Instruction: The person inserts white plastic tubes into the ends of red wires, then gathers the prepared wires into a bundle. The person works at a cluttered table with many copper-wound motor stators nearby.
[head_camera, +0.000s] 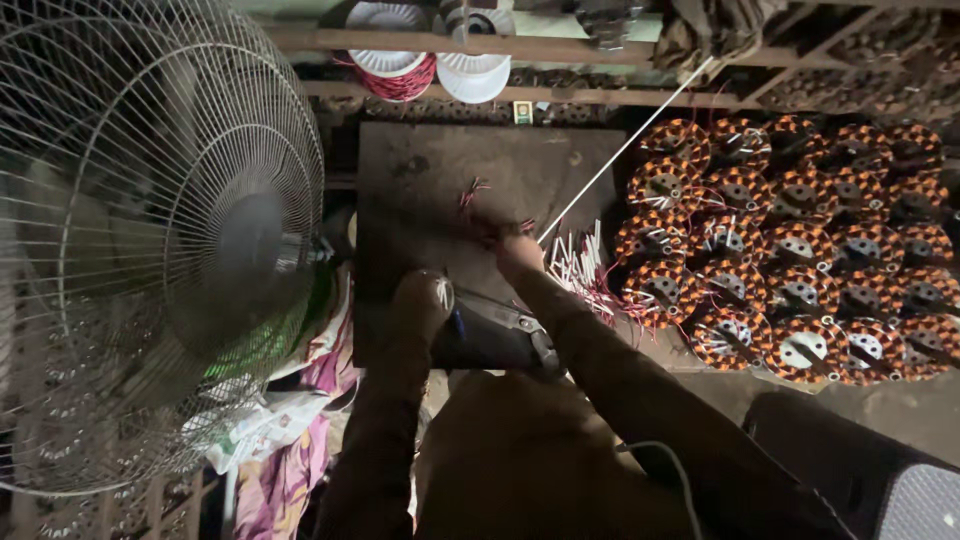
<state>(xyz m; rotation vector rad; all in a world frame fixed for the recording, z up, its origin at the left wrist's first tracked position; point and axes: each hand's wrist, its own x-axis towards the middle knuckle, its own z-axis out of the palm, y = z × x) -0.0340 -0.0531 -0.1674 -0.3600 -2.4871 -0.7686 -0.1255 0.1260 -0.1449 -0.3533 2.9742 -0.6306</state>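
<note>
My right hand (516, 252) reaches forward over a dark work board (430, 180), its fingers pinched on a small bunch of red and white wire ends (487, 224). My left hand (422, 296) is curled at the left edge of a dark rounded motor part (500, 335) lying between my arms, and a bit of white shows by its fingers. The light is dim and the left fingers are hard to make out. A taut white cord (620, 150) runs from near my right hand up to the right.
A big wire-guarded fan (150, 240) fills the left. Several copper-wound stators (790, 250) are stacked at the right, with a heap of white sleeve pieces (578, 262) beside them. Spools of wire (400, 70) sit on a shelf at the back. Cloth (300, 420) lies lower left.
</note>
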